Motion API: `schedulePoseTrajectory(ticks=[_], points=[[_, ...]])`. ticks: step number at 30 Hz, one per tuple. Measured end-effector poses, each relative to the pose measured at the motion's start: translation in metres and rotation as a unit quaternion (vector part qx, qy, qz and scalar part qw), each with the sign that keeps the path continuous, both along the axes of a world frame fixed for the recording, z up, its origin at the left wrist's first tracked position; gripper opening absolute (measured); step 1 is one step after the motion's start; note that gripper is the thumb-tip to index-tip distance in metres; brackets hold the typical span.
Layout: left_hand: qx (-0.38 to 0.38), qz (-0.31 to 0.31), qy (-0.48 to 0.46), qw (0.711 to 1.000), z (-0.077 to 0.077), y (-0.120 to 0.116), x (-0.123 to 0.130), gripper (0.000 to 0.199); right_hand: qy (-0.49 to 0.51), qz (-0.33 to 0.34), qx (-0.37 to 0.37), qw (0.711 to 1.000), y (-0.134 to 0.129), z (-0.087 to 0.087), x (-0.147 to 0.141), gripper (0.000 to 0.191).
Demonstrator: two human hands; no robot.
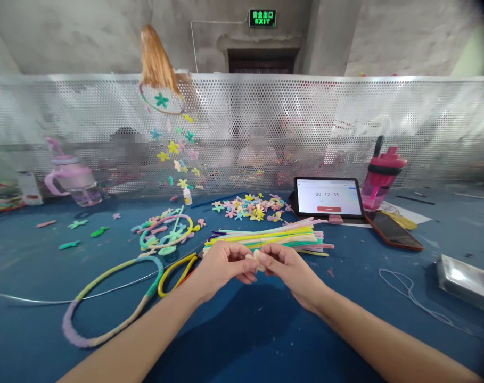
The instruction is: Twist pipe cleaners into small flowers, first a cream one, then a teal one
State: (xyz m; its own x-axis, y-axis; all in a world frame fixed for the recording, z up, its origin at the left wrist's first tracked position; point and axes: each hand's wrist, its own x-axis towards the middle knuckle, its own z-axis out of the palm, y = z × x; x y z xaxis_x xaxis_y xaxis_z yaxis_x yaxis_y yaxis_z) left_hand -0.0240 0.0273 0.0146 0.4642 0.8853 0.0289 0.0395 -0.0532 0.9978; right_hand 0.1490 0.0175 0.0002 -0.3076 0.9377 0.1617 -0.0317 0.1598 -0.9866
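Observation:
My left hand [221, 268] and my right hand [289, 274] meet above the blue table, and their fingertips pinch a small cream pipe-cleaner piece [256, 260]. Its exact shape is partly hidden by my fingers. Just beyond my hands lies a bundle of multicoloured pipe cleaners [265, 239]. Left of my left hand are a yellow-handled tool [178, 273] and a large pipe-cleaner-wrapped ring [106, 298]. Farther back lie a tangle of pipe-cleaner shapes [165, 231] and a pile of small pastel flowers [245, 207].
A tablet showing a timer [328, 197], a phone [393, 231], a pink bottle [381, 178] and a pink mug [72, 181] stand along the back. A metal tray [467, 282] sits at right. Beyond a perforated metal screen [242, 106] are people.

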Motion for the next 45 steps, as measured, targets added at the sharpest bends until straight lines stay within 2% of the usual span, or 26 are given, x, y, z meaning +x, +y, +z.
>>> schedulePoseTrajectory(ticks=[3,6,8,18,23,40,45], points=[[-0.015,0.021,-0.044,0.999,0.0012,0.0006,-0.0005,0.016,-0.049,-0.002,0.063,0.997,0.0024,-0.0006,0.0029,0.031],[-0.035,0.042,-0.081,0.995,0.0026,0.0014,-0.0011,0.017,-0.142,0.009,0.158,0.977,0.0035,0.001,0.0061,0.028],[-0.045,0.046,-0.09,0.994,0.0032,0.0009,-0.0007,0.019,-0.165,0.018,0.184,0.969,0.003,0.0023,0.0068,0.025],[-0.062,0.045,-0.089,0.993,0.004,-0.0033,0.0031,0.021,-0.123,0.034,0.177,0.976,0.0025,-0.0022,0.0048,0.024],[-0.057,0.051,-0.069,0.995,0.0033,-0.0014,0.0022,0.022,-0.137,0.028,0.179,0.974,0.0036,-0.002,0.0043,0.024],[0.002,0.009,0.021,1.0,0.0008,-0.0019,0.0002,0.024,-0.202,0.001,0.199,0.959,0.002,-0.0048,0.0045,0.023],[0.001,0.029,0.0,1.0,0.0018,-0.002,0.0016,0.024,-0.217,-0.022,0.19,0.957,0.0046,-0.0038,0.0045,0.023]])
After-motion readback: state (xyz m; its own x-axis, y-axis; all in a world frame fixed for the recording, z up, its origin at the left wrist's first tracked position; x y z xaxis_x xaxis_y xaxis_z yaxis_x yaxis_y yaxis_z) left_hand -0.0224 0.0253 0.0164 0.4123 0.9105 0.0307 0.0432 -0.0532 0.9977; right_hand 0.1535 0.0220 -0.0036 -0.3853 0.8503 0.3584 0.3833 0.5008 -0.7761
